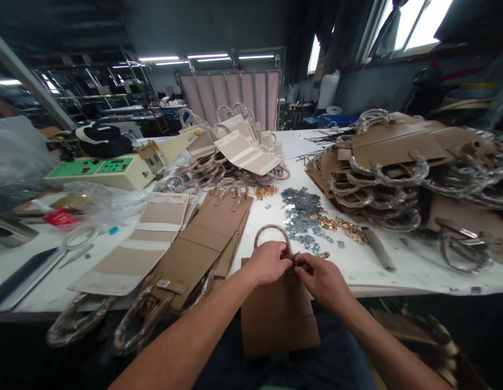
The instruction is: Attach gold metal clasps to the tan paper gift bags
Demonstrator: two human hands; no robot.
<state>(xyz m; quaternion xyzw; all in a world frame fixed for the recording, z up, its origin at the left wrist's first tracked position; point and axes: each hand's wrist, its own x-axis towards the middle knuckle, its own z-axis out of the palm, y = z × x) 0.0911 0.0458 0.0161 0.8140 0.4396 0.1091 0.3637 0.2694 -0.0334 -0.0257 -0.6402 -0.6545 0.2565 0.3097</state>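
A brown bag panel (279, 319) hangs over the table's front edge onto my lap, its plastic-wrapped handle (271, 227) arching up on the table. My left hand (271, 262) is closed, pinching the handle near its right end. Fingertips almost touching it, my right hand (319, 275) is also closed in a pinch at the same spot. What lies between the right fingers is too small and covered to make out. A narrow strip with a gold-coloured metal fitting (324, 255) sticks out just behind the right hand.
Gold-coloured fittings (344, 227) and grey metal plates (302, 208) lie loose beyond my hands. Brown panels (202, 233) and beige panels (149, 233) are at left. A tall pile of handled panels (397, 146) stands right, near a grey rod (379, 249). A green-panelled machine (100, 170) sits back left.
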